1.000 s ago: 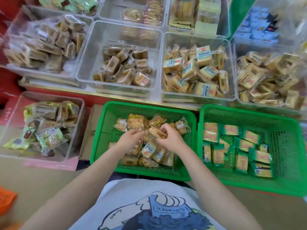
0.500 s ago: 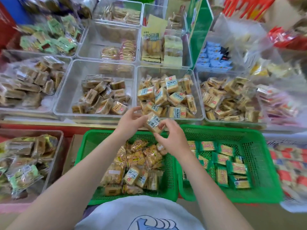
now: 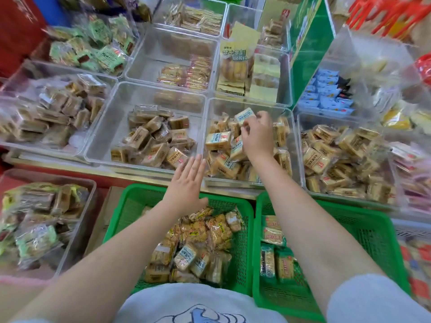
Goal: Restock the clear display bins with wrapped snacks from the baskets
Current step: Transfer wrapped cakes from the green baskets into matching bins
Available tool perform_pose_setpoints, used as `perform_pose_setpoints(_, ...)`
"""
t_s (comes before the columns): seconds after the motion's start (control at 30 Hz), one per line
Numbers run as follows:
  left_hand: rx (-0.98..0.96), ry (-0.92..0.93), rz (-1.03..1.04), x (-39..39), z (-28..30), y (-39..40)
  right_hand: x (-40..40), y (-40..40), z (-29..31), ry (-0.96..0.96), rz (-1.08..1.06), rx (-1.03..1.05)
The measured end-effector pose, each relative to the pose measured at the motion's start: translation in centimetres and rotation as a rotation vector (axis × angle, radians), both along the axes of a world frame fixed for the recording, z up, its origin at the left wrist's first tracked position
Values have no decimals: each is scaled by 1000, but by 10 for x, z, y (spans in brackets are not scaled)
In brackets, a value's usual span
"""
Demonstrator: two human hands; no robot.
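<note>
Right hand (image 3: 256,136) has carried a wrapped snack (image 3: 244,116) up into the clear bin (image 3: 247,106), still pinching it; left hand (image 3: 186,183) now hovers flat and empty.

left hand (image 3: 186,183): flat, palm down, fingers straight and together, forearm reaching forward | right hand (image 3: 256,134): further forward, palm down, fingers curled, fingertips pinching a wrapped snack (image 3: 244,115) | both forearms bare

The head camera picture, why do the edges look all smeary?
Head view: the middle is sharp, the right hand and the blue-label snack it pinches read clearly; the far-right bins and left bin are blurred, and the wide lens bends the green basket.
</note>
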State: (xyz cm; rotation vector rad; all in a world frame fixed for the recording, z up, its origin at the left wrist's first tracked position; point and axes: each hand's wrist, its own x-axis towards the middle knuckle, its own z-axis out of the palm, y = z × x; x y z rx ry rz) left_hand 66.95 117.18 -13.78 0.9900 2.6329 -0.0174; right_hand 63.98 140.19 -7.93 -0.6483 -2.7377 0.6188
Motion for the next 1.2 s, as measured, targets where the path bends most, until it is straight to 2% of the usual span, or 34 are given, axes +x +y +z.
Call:
perform_pose_setpoints(0.07,-14,-8,2,0,-2,0,-7,1,-11,-233,46,101)
perform_pose_setpoints(0.13,-22,-9,5,0,-2,0,-9,3,-13,-297,63,111)
perform_pose_setpoints(0.37,-14,1,-7,1,-3,0,56,-39,-1,37,94,-168)
perform_pose_setpoints(0.5,72,-54,-28,-2,3,-6,112,-75,-19,51,26,-361)
perform_pose_setpoints(0.6,319,-11,-2,15,-1,-29,141,-100,-49,-127,19,-413)
perform_pose_setpoints(0.7,471,-50,127,54,-18,-66,159,-123,-92,-497,210,-406)
perform_pose_setpoints(0.77,409,-171,211,76,-32,-89,171,-143,-120,-689,318,-371)
perform_pose_setpoints(0.87,259,-333,263,94,-48,-115,186,-170,-149,-877,434,-322)
perform_pose_setpoints(0.93,172,-438,307,100,-55,-128,191,-183,-158,-996,553,-212)
perform_pose_setpoints(1.0,117,-511,348,103,-57,-137,194,-190,-163,-1009,641,-61)
perform_pose_setpoints(1.07,124,-554,394,103,-57,-140,194,-191,-165,-958,624,-39)
perform_pose_setpoints(1.13,161,-611,464,101,-53,-140,192,-186,-163,-918,579,-109)
perform_pose_setpoints(1.2,225,-689,567,98,-48,-135,188,-177,-155,-848,455,-288)
